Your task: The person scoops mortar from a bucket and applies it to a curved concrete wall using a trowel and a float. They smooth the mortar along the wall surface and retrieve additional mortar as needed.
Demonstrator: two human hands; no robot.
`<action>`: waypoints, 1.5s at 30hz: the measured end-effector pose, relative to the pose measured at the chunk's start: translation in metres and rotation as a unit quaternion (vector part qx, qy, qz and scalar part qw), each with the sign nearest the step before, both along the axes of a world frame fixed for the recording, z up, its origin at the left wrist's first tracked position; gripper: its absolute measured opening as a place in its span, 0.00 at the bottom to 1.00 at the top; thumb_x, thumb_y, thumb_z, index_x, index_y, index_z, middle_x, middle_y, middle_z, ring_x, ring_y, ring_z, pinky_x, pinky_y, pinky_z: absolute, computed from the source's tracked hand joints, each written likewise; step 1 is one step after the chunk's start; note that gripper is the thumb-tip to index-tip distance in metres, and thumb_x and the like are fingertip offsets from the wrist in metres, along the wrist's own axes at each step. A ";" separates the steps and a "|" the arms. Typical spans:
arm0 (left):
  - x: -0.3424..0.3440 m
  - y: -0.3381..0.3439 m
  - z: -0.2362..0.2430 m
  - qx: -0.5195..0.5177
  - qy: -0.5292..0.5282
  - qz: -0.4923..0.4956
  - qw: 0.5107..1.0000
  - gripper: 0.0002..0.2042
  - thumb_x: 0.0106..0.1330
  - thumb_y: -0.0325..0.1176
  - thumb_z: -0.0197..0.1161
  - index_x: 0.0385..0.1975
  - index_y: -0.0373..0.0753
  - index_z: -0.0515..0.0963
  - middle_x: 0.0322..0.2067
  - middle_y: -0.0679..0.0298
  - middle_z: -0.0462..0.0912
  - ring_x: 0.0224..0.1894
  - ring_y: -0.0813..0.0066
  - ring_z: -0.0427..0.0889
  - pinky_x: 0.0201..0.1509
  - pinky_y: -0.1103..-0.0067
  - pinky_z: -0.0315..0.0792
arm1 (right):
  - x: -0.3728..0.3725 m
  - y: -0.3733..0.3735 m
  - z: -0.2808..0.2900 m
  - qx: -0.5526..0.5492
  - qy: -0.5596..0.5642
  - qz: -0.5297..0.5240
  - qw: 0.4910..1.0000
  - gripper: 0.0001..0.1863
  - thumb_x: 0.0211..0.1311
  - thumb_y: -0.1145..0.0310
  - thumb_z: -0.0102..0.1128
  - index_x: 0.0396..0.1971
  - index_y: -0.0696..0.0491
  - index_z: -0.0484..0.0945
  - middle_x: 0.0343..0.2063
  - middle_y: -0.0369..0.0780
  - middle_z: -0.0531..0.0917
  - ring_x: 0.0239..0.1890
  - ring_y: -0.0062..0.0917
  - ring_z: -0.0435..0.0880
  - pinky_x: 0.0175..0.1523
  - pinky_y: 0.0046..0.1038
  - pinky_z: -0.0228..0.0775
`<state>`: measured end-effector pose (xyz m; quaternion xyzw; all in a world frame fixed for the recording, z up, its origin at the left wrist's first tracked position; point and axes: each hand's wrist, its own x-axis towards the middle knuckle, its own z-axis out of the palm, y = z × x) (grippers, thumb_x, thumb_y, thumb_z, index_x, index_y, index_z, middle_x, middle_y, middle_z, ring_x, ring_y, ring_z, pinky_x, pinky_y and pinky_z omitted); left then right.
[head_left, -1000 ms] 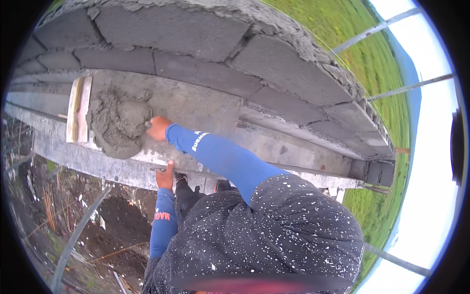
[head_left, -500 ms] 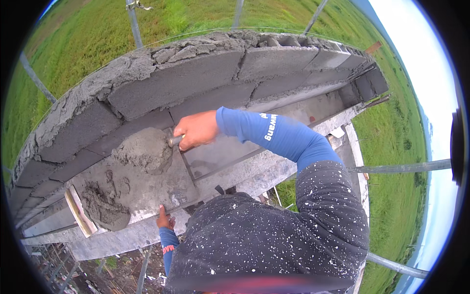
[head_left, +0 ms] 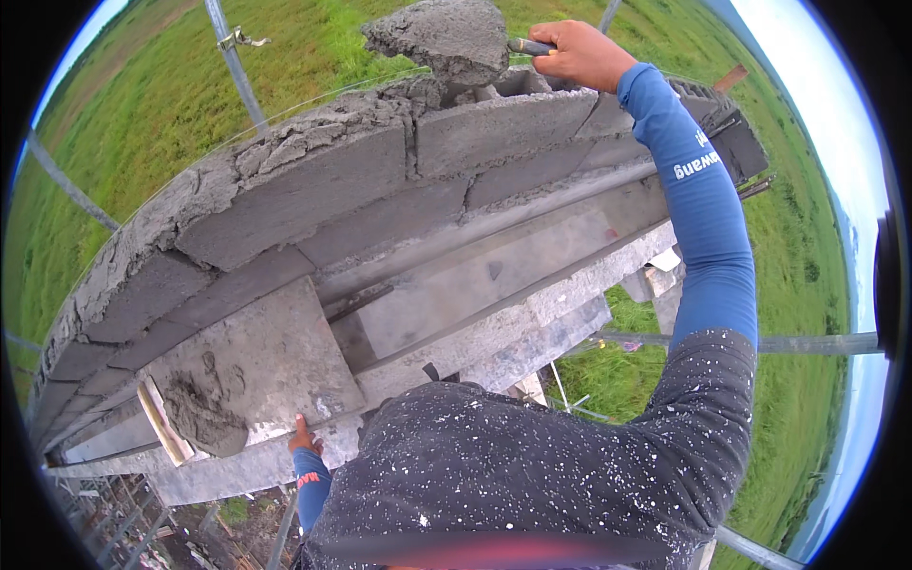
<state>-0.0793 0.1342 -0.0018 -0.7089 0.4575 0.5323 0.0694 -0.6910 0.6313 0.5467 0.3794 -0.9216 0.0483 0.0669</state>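
Just left of right grip, mortar lump; trowel handle between

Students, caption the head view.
Right hand holds trowel of mortar at top of block wall; left hand at board edge.

A flat grey board lay slantwise across the concrete ledge, right beside the block wall. Toward its left end sat a low, lumpy patch of mortar, a few smaller dabs just beyond it, and a pale wooden strip ran along that end. Over to the right, a small dark chip lay on the ledge's sunken floor.
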 end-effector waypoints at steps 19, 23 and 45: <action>-0.010 0.009 0.010 -0.025 -0.022 -0.013 0.999 0.51 0.52 0.77 0.70 0.57 0.30 0.75 0.45 0.48 0.84 0.27 0.54 0.80 0.24 0.66 0.71 | 0.057 0.054 -0.008 0.009 0.154 -0.119 0.981 0.28 0.69 0.36 0.58 0.42 0.50 0.82 0.27 0.44 0.87 0.35 0.44 0.87 0.38 0.45 0.77; -0.009 0.011 0.010 -0.030 -0.022 0.018 0.999 0.54 0.49 0.77 0.72 0.57 0.27 0.73 0.44 0.47 0.84 0.25 0.55 0.80 0.23 0.65 0.70 | 0.067 0.071 -0.011 0.142 0.082 -0.159 0.974 0.30 0.69 0.34 0.56 0.43 0.49 0.84 0.30 0.46 0.88 0.36 0.47 0.87 0.40 0.47 0.77; 0.004 0.000 -0.005 0.007 0.039 0.004 0.999 0.54 0.46 0.75 0.76 0.58 0.27 0.74 0.45 0.47 0.85 0.24 0.59 0.80 0.20 0.68 0.68 | 0.067 -0.089 0.024 0.097 -0.304 -0.223 0.921 0.31 0.77 0.38 0.46 0.36 0.54 0.80 0.13 0.35 0.70 0.12 0.22 0.72 0.17 0.32 0.64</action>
